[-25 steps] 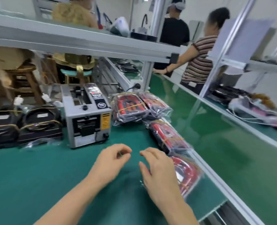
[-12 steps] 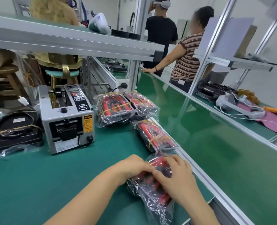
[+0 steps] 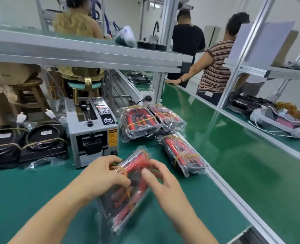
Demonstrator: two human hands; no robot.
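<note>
On the green bench mat point(image 3: 22, 191), far left, flat black boxes bound with tan rubber bands point(image 3: 42, 143), then a grey boxy tape dispenser point(image 3: 93, 136) just behind the hands. In the centre foreground, left hand point(image 3: 101, 175) curled over the upper left edge of a clear crinkly plastic bag of red-and-black flat packs point(image 3: 126, 205), fingertips pinching at its thin yellow rubber band point(image 3: 122, 169). Right hand point(image 3: 165, 187) pinching the bag's upper right side, thumb on top. Bag tilted, lower end at the mat. Probably light, stiff inside, with loose, slippery film. Best gripped across the banded middle, never by slack film. Rightward, a similar bagged bundle point(image 3: 182, 155) near, then the aluminium bench rail point(image 3: 233, 196). Open mat toward lower left.
</note>
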